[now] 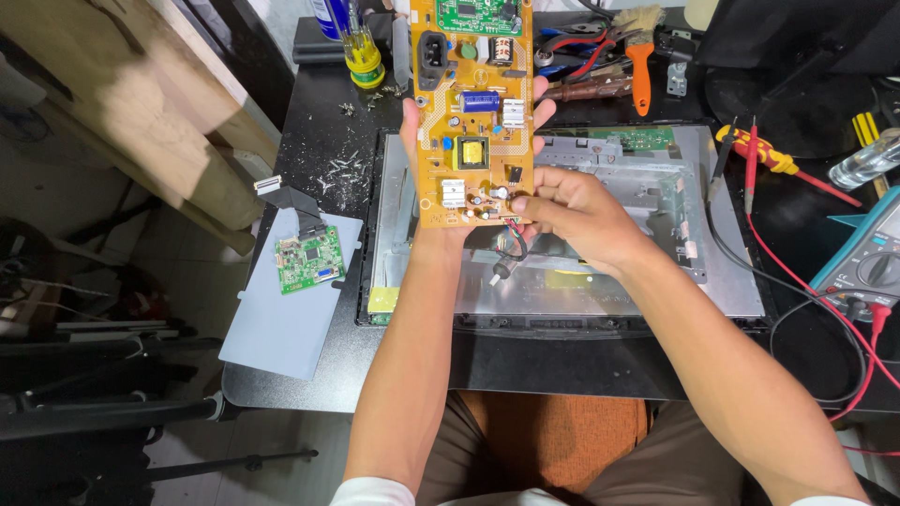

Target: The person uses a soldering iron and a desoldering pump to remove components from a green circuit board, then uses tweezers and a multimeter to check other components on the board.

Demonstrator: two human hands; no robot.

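fingers of my left hand point(441, 122) clamp the yellow circuit board point(473, 112) upright at twelve o'clock; my right hand point(572, 211) pinches its red-black connector point(511, 228) at six. i'd pull straight, gently.

Two circuit boards show — one orange power board point(473, 112) held up, one small green board point(310, 263) at left — plus one orange-handled brush point(640, 56) and one multimeter point(867, 267).
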